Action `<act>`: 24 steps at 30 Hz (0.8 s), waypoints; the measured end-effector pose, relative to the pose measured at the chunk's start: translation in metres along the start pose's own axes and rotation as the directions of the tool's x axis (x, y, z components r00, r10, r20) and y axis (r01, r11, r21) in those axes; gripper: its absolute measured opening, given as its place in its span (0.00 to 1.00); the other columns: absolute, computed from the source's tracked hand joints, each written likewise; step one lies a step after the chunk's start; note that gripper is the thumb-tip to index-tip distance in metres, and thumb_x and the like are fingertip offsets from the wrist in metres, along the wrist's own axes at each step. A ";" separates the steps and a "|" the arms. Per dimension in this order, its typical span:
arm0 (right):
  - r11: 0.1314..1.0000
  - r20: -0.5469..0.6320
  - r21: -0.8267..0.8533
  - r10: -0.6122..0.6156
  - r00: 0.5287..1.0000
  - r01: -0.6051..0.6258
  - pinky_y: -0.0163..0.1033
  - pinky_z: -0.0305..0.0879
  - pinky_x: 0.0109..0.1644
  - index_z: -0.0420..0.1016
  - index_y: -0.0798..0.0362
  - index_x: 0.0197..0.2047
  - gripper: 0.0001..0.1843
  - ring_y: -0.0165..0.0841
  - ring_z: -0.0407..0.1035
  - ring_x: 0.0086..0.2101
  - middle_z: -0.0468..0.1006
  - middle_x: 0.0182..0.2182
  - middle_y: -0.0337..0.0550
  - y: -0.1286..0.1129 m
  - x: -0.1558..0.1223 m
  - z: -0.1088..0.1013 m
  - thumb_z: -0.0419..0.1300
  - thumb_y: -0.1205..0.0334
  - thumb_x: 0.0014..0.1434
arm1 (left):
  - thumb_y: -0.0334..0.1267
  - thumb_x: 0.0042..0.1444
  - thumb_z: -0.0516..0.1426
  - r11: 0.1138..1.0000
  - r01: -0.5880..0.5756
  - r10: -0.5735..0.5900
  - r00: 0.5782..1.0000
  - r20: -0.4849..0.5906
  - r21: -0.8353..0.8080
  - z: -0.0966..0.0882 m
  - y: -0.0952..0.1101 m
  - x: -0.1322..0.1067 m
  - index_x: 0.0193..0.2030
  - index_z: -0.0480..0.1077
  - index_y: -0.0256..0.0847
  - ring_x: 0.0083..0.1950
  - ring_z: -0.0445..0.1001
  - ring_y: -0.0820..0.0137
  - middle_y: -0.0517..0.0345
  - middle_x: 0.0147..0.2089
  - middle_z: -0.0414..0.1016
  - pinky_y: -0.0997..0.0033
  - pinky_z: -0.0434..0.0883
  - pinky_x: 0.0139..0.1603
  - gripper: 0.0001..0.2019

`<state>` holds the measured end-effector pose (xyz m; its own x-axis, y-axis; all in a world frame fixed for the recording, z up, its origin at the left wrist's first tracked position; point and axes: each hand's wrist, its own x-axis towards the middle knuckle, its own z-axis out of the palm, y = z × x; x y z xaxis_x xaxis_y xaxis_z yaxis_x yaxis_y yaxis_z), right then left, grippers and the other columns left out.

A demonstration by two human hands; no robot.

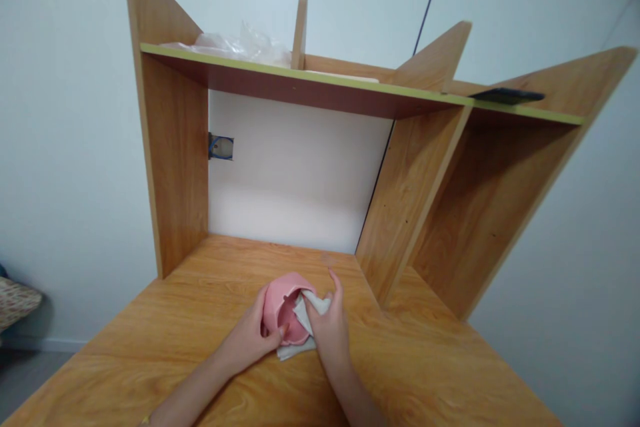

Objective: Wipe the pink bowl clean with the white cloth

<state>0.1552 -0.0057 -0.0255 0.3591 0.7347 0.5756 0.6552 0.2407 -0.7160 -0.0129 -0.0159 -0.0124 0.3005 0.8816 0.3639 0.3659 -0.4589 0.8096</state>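
Left hand (250,340) grips pink bowl (285,307) between hands; right hand (327,330) presses white cloth (307,313) into it.

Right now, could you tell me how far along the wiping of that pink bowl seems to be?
It looks midway. The left hand steadies the pink bowl, tilted on its side on the wooden desk. The right hand presses a white cloth into the bowl's opening, so the inside is being wiped. Whether the outside has been wiped cannot be told. The bowl is not yet set upright.
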 end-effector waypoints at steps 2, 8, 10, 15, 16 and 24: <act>1.000 0.015 -0.022 0.005 1.000 -0.004 0.35 0.58 0.25 0.56 0.51 0.58 0.32 0.35 0.68 0.23 0.71 0.23 0.36 0.000 0.000 -0.003 0.55 0.53 0.50 | 0.41 0.49 0.56 1.000 -0.012 0.012 1.000 0.005 0.008 0.000 -0.001 0.000 0.62 0.47 0.37 0.56 0.63 0.60 0.46 0.57 0.62 0.58 0.60 0.57 0.35; 1.000 0.003 -0.025 -0.019 1.000 0.019 0.37 0.60 0.25 0.52 0.48 0.60 0.38 0.38 0.69 0.25 0.72 0.26 0.38 0.001 0.002 -0.003 0.58 0.55 0.46 | 0.42 0.47 0.57 0.999 -0.049 0.049 0.999 0.014 0.007 0.001 -0.005 0.002 0.63 0.47 0.39 0.58 0.61 0.57 0.47 0.59 0.61 0.58 0.59 0.58 0.37; 1.000 0.026 -0.027 -0.011 1.000 0.012 0.38 0.61 0.26 0.50 0.48 0.61 0.40 0.39 0.69 0.26 0.72 0.27 0.39 0.002 0.001 0.000 0.58 0.58 0.44 | 0.43 0.46 0.58 0.999 -0.048 0.047 0.999 0.010 0.020 0.001 -0.005 0.002 0.63 0.48 0.39 0.59 0.60 0.56 0.46 0.59 0.60 0.58 0.58 0.59 0.38; 0.999 0.041 0.031 0.008 0.999 -0.009 0.38 0.64 0.29 0.50 0.51 0.61 0.40 0.38 0.69 0.28 0.72 0.30 0.40 0.006 0.000 0.005 0.55 0.64 0.43 | 0.44 0.47 0.58 0.999 -0.022 0.021 0.999 0.035 0.029 -0.001 -0.004 0.001 0.63 0.46 0.38 0.59 0.60 0.58 0.46 0.59 0.60 0.61 0.58 0.59 0.39; 0.999 0.041 0.054 0.008 0.999 -0.010 0.38 0.64 0.30 0.50 0.51 0.61 0.40 0.38 0.69 0.28 0.72 0.30 0.40 0.007 0.000 0.005 0.54 0.65 0.43 | 0.44 0.47 0.58 0.999 -0.020 0.019 0.999 0.040 0.029 -0.001 -0.004 0.001 0.63 0.46 0.38 0.58 0.61 0.58 0.46 0.59 0.60 0.61 0.58 0.59 0.39; 0.974 0.097 0.196 0.092 0.991 -0.110 0.36 0.64 0.32 0.56 0.55 0.58 0.32 0.34 0.68 0.26 0.71 0.25 0.37 -0.001 -0.001 -0.002 0.52 0.65 0.48 | 0.47 0.48 0.57 1.000 0.009 -0.010 0.999 0.045 0.004 -0.002 -0.004 -0.003 0.65 0.41 0.38 0.62 0.56 0.57 0.46 0.63 0.54 0.60 0.53 0.61 0.42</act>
<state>0.1554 -0.0078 -0.0247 0.3516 0.8119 0.4661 0.4686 0.2784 -0.8384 -0.0171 -0.0169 -0.0159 0.3361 0.8802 0.3351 0.3722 -0.4509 0.8113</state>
